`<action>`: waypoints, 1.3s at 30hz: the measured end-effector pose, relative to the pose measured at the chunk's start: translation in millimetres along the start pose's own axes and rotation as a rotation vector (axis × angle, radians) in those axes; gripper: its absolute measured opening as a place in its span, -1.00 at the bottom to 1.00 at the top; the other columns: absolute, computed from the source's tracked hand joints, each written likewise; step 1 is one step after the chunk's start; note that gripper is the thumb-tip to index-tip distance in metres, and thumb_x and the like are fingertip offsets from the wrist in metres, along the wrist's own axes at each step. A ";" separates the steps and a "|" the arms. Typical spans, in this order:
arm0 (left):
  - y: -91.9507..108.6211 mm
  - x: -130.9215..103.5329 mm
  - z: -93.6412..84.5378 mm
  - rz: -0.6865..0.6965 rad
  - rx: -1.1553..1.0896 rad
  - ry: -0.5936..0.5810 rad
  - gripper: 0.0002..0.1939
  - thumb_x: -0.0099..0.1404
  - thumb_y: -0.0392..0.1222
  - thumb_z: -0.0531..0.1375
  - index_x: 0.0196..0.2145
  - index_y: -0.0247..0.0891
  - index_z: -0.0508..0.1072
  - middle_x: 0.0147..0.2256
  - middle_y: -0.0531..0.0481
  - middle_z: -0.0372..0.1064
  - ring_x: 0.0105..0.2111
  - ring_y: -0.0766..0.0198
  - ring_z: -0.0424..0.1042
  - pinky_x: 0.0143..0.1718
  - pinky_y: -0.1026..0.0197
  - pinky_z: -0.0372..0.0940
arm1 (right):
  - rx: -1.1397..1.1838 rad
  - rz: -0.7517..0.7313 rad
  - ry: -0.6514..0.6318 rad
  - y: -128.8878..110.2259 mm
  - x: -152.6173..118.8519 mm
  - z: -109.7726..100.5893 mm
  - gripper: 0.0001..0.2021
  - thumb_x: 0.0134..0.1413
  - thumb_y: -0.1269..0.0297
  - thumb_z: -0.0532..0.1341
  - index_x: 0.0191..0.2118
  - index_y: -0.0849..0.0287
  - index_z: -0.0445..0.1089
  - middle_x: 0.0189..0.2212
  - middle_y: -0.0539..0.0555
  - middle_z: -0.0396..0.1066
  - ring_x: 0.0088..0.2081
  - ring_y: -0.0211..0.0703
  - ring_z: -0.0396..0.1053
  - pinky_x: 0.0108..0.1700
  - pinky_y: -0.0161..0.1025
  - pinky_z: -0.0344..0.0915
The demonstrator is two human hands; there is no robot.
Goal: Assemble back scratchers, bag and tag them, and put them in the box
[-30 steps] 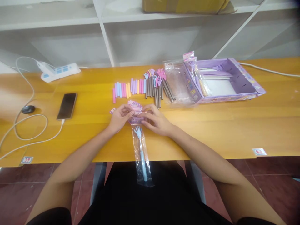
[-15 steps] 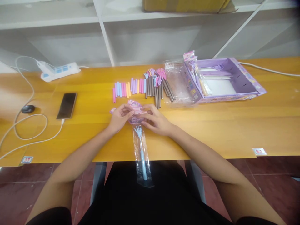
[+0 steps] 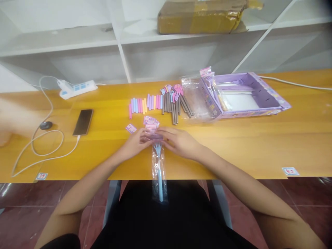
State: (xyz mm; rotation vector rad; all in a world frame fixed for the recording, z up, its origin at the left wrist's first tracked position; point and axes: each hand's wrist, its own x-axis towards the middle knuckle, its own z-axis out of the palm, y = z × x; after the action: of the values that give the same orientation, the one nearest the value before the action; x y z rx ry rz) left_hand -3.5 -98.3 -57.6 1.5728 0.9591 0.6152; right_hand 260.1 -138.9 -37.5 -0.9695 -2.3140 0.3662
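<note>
A clear plastic bag (image 3: 155, 173) holds a light blue hand-shaped scratcher (image 3: 160, 178) and hangs over the table's front edge. My left hand (image 3: 137, 141) and my right hand (image 3: 181, 141) both grip the bag's top, fingers closed at a pink-purple card (image 3: 153, 133). Loose printed cards (image 3: 151, 121) lie just beyond my fingers, and another card (image 3: 131, 128) is beside my left hand. Farther back are a row of coloured tubes (image 3: 142, 105) and a pile of metal-handled scratchers (image 3: 175, 103).
At the right back stands a purple box (image 3: 249, 112) with bagged scratchers, beside empty clear bags (image 3: 193, 97). On the left are a phone (image 3: 83, 122), a black mouse-like object (image 3: 46, 125), cables and a power strip (image 3: 79, 89). A taped carton (image 3: 199, 17) sits on the shelf.
The view has shifted. Both hands have come nearer to the bag's top, leaving the loose cards uncovered beyond them. A blurred skin-toned shape has appeared at the far left.
</note>
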 end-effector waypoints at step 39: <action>4.0 -46.0 31.3 0.316 0.299 0.456 -0.78 0.55 0.00 0.22 -0.15 -0.13 0.61 -0.26 -0.02 0.46 -0.28 0.18 0.44 -0.22 0.15 0.33 | -0.277 -0.049 0.129 -49.1 -35.0 51.7 -0.34 0.46 0.44 0.06 0.58 0.15 0.00 0.48 0.22 0.23 -0.12 0.10 0.53 -0.16 0.08 0.47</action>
State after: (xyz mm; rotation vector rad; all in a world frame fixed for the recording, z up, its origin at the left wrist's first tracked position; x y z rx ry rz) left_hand -1.6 -154.0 -55.7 1.9144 1.1874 1.1285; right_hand 220.3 -199.3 -70.2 -1.0320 -2.3031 -0.0393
